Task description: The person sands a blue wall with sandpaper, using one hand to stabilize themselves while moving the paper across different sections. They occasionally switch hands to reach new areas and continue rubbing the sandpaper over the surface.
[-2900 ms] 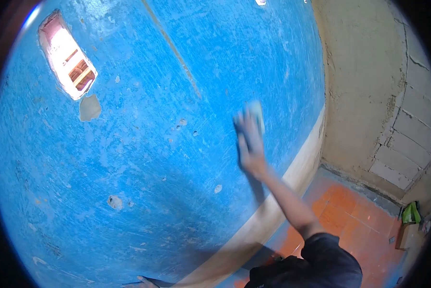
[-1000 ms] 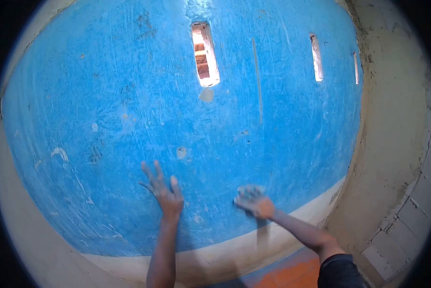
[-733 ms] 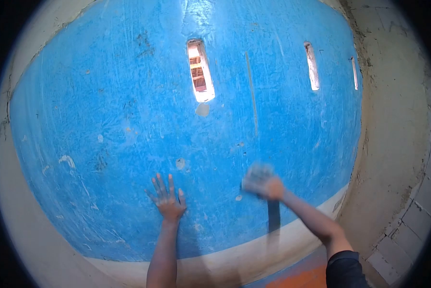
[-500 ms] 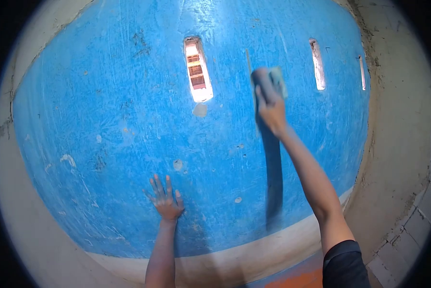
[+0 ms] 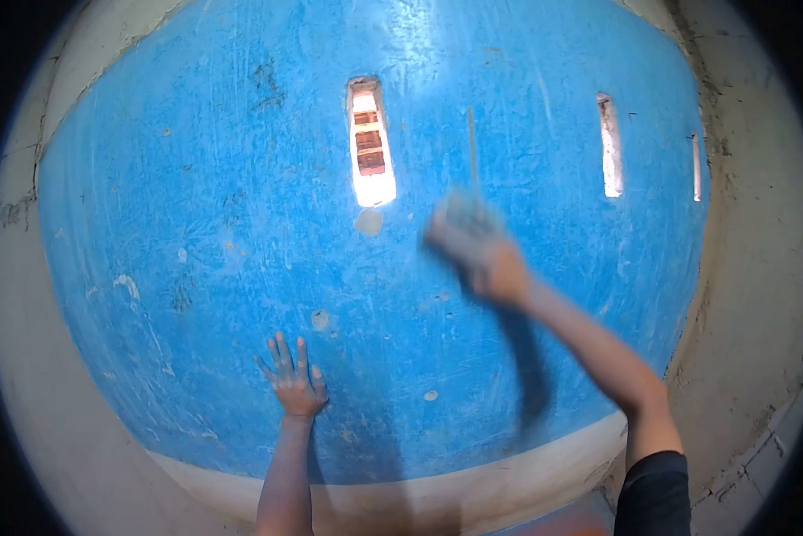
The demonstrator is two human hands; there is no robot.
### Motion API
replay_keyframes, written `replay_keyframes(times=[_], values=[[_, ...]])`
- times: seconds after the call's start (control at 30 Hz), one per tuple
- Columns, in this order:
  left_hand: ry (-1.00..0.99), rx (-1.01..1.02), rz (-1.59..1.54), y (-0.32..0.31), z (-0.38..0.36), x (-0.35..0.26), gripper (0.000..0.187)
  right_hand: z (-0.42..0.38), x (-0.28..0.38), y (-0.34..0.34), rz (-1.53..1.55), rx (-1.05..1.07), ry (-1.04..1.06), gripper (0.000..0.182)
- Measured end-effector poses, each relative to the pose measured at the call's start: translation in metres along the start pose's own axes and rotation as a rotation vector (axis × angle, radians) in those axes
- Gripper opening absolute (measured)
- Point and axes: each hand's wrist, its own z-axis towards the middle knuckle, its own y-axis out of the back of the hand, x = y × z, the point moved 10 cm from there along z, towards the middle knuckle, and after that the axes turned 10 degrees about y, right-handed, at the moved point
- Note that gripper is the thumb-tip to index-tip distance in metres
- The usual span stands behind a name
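Observation:
Fingers spread, my left hand (image 5: pixel 296 384) lies flat against the blue painted wall (image 5: pixel 240 295), low and left of the middle. Higher up and to the right, my right hand (image 5: pixel 500 271) is closed round a greyish-green pad (image 5: pixel 466 213) at the wall's surface. Motion smears both the pad and the fingers, so I cannot tell its exact kind. Just above the pad runs a thin pale upright line (image 5: pixel 473 143) on the paint. A dark shadow of my right arm falls on the wall below it.
A narrow slot opening (image 5: pixel 372 143) pierces the wall left of the pad, and two more slots (image 5: pixel 610 147) sit at the right. Pale patches (image 5: pixel 320 320) mark the paint. A whitish band (image 5: pixel 508 466) borders the bottom; bare grey wall (image 5: pixel 754 250) stands at the right.
My right hand has swept down and to the left with the pad, which is now tilted leftward. My left hand stays flat on the wall; the view has shifted slightly.

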Motion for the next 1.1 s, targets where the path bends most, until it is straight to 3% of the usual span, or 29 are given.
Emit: replay_keyframes(times=[0.07, 0.13, 0.23, 0.3, 0.4, 0.47, 0.5, 0.57, 0.67, 0.77, 0.83, 0.87, 0.9, 0.97, 1.03, 1.1], values=[[0.005, 0.01, -0.013, 0.002, 0.002, -0.003, 0.057, 0.056, -0.079, 0.048, -0.013, -0.293, -0.217, 0.048], [0.006, 0.005, -0.014, -0.001, -0.001, -0.001, 0.057, 0.06, -0.139, 0.056, 0.162, -0.367, -0.635, 0.039], [0.009, 0.001, -0.018, -0.002, 0.0, 0.0, 0.057, 0.049, -0.085, 0.034, 0.002, -0.41, -0.343, 0.044], [0.013, -0.005, -0.018, -0.001, 0.001, 0.0, 0.057, 0.006, 0.016, -0.014, 0.153, -0.106, -0.195, 0.054], [0.021, -0.008, -0.03, 0.001, 0.002, -0.002, 0.056, -0.123, 0.183, -0.115, 0.462, 0.372, 0.158, 0.069], [0.038, 0.006, -0.042, 0.004, 0.003, -0.003, 0.056, -0.181, 0.23, -0.14, 0.543, 0.56, 0.237, 0.069], [0.044, 0.011, -0.034, 0.003, 0.001, -0.001, 0.056, -0.178, 0.229, -0.135, 0.358, 0.554, 0.31, 0.069], [0.041, 0.004, -0.018, -0.001, 0.0, 0.002, 0.056, -0.122, 0.176, -0.109, 0.138, 0.459, 0.277, 0.063], [0.047, 0.011, -0.021, -0.001, 0.0, 0.003, 0.056, -0.008, 0.036, -0.027, -0.142, 0.081, -0.071, 0.055], [0.056, 0.018, -0.028, -0.002, -0.001, 0.004, 0.055, 0.031, -0.085, 0.036, 0.123, -0.478, -0.486, 0.037], [0.045, 0.005, -0.029, -0.001, 0.0, 0.002, 0.055, 0.027, -0.11, 0.034, 0.303, -0.58, -0.719, 0.032], [0.044, 0.004, -0.025, -0.001, 0.0, 0.003, 0.055, 0.039, -0.079, 0.038, 0.144, -0.574, -0.456, 0.037], [0.043, 0.005, -0.033, -0.001, 0.001, 0.003, 0.055, 0.04, -0.048, 0.027, 0.084, -0.462, -0.329, 0.042], [0.05, 0.003, -0.042, 0.001, 0.001, 0.002, 0.055, 0.011, 0.044, -0.024, 0.132, -0.041, -0.095, 0.055], [0.058, 0.009, -0.046, 0.0, 0.001, 0.005, 0.054, -0.067, 0.144, -0.086, 0.418, 0.336, 0.162, 0.07], [0.059, 0.018, -0.056, -0.001, 0.0, 0.002, 0.054, -0.161, 0.215, -0.129, 0.391, 0.582, 0.427, 0.065]])
